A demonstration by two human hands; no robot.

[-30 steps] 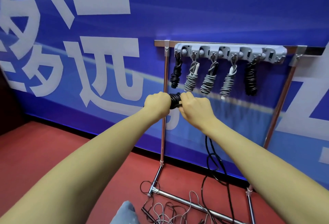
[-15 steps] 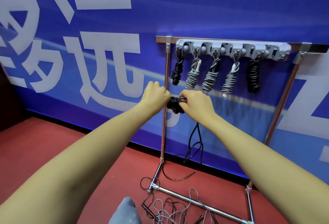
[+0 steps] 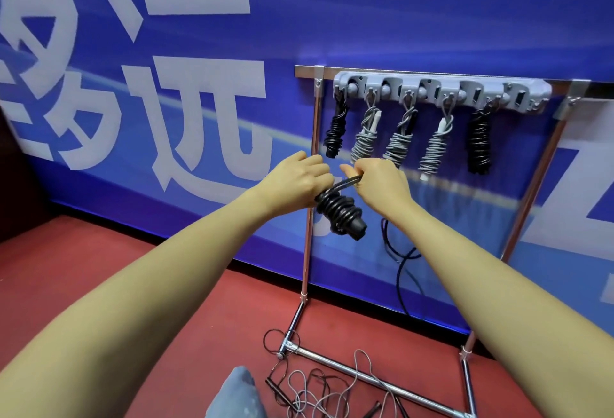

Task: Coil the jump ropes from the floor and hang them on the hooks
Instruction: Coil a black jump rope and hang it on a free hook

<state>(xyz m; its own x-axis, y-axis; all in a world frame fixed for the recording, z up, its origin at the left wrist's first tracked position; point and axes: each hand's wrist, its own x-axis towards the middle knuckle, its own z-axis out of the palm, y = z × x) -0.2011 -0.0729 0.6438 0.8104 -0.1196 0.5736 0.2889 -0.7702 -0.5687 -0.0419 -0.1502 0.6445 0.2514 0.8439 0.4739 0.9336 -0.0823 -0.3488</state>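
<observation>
Fingers pinching black rope, rack behind, loose ropes below

You're gripping a glossy black rubbery rope bundle; ahead, the chrome rack frame shines, its hook rail looks matt grey plastic, the red floor finely textured.

Bright, even light; edges warped

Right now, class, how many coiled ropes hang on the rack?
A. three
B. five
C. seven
B: two black and three grey coiled ropes hang from the rack; a sixth coil is held by the left hand and right hand.
</observation>
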